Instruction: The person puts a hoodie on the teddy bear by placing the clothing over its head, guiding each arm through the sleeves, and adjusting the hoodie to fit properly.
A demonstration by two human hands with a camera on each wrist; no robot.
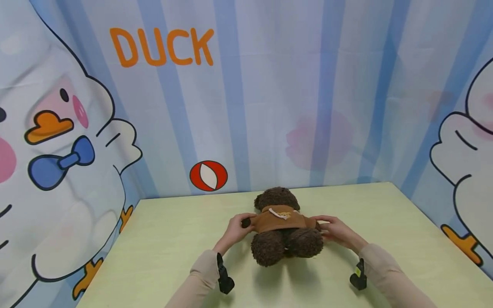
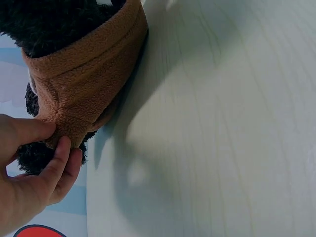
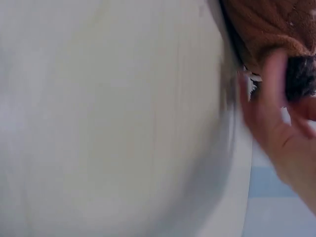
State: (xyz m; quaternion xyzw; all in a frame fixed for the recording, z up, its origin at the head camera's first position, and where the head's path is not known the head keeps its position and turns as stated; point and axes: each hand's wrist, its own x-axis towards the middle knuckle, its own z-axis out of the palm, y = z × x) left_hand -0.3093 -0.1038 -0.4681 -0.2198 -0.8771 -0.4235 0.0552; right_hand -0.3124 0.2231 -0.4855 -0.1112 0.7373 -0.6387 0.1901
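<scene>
A dark brown plush bear (image 1: 269,246) in a brown fleece hoodie (image 1: 279,220) is in the middle of the head view, its head toward the backdrop and its legs toward me. White drawstring and a small print show on the hoodie's front. My left hand (image 1: 236,231) pinches the cuff of one sleeve (image 2: 69,123) between thumb and fingers; the dark paw pokes out beside them. At the opposite arm, my right hand (image 1: 339,233) has its fingers extended around the other paw (image 3: 298,76), blurred in the right wrist view.
The bear is over a pale wood-grain table (image 1: 173,239), with shadows below its legs. Behind the table's far edge hangs a striped blue curtain (image 1: 262,107) printed with ducks and a red ball. A black wrist device (image 1: 224,276) is strapped on each arm.
</scene>
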